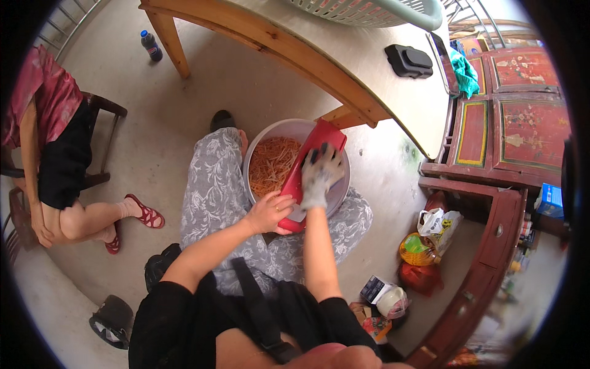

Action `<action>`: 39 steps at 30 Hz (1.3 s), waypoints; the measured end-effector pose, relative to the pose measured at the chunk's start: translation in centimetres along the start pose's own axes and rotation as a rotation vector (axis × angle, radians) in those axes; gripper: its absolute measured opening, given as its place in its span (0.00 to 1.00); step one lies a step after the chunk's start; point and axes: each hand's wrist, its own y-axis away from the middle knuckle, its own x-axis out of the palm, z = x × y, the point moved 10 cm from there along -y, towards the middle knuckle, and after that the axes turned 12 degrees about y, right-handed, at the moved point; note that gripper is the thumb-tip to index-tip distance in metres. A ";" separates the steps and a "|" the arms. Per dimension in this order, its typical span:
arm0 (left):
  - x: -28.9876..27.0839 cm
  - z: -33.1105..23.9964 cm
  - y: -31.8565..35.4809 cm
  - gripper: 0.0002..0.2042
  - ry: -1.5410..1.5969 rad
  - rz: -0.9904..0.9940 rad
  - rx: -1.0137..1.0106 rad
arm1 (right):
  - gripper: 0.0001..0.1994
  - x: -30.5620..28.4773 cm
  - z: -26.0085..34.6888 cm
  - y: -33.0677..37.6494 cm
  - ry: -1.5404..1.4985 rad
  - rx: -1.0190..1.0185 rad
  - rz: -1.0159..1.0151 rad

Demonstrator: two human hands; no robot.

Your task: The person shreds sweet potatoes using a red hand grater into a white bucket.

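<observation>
A white tub point(247, 169) stands on the floor between my knees, with a heap of orange shreds point(273, 161), like shredded carrot, at its left. Slanting across the tub is a long red grater point(322, 136) with raised edges. Bare fingers of my left hand point(271, 211) grip its near end by the tub's rim. My right hand point(321, 177), in a grey-white glove with dark fingertips, lies on the grater's face with fingers stretched out. Whatever may be under that palm is hidden.
A wooden table point(276, 42) stands ahead, with a black case point(409, 61) and a pale green basket point(369, 13) on it. Another person point(58, 141) sits at the left. Bags and an oil bottle point(419, 248) stand by the red cabinet point(491, 234) at right. A dark bottle point(150, 46) stands far left.
</observation>
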 end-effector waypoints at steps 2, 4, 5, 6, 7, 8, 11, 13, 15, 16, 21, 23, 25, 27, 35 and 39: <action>-0.3 -0.2 -0.7 0.30 0.007 -0.005 0.019 | 0.19 1.9 -1.0 -4.2 -0.037 0.071 0.063; -0.1 -0.3 -0.6 0.29 0.036 -0.004 0.025 | 0.20 2.1 -1.7 -3.1 -0.122 0.016 0.041; -0.2 -0.5 -0.4 0.29 0.031 -0.013 0.025 | 0.21 1.8 -2.0 -1.8 -0.165 -0.023 0.041; -0.2 -0.4 -0.2 0.29 0.028 -0.024 0.021 | 0.21 0.4 -1.5 0.1 -0.182 -0.064 0.020; -0.2 -0.1 -0.1 0.29 0.030 -0.012 0.010 | 0.21 -1.3 -0.9 2.9 -0.189 -0.099 0.002; -0.2 0.1 -0.3 0.28 0.025 -0.003 0.012 | 0.20 -2.6 -0.7 5.7 -0.144 -0.089 -0.029; 0.2 0.5 0.3 0.27 0.018 0.030 -0.021 | 0.19 -2.8 0.1 6.2 -0.107 -0.066 0.050; 0.2 0.2 -0.1 0.27 0.031 0.003 0.003 | 0.19 -0.3 0.2 -0.4 -0.026 -0.021 0.046; 0.7 -0.4 -0.3 0.27 0.043 0.007 0.025 | 0.19 1.9 -2.0 -4.4 -0.039 0.091 0.100; 0.9 -0.7 -0.3 0.28 0.045 0.014 0.027 | 0.19 2.7 -2.5 -5.6 -0.055 0.137 0.120; 0.8 0.1 0.0 0.28 0.028 0.066 0.011 | 0.23 -1.2 -1.5 5.3 -0.104 -0.157 0.046; 0.6 0.3 0.1 0.28 0.022 0.035 0.011 | 0.22 -1.6 -1.2 6.1 -0.131 -0.160 0.027; 0.4 0.0 0.0 0.28 0.020 0.022 0.023 | 0.21 -0.1 -0.8 2.1 -0.089 -0.119 0.023; 0.6 -0.2 0.2 0.28 0.047 0.036 0.023 | 0.21 1.2 -1.3 -0.7 -0.049 -0.037 0.085; 1.1 0.7 0.7 0.30 0.072 0.049 -0.029 | 0.20 -2.5 0.5 6.3 -0.063 -0.260 -0.002; 0.7 -0.1 0.2 0.28 0.056 -0.001 0.039 | 0.17 -0.4 -0.1 2.3 -0.076 -0.167 0.065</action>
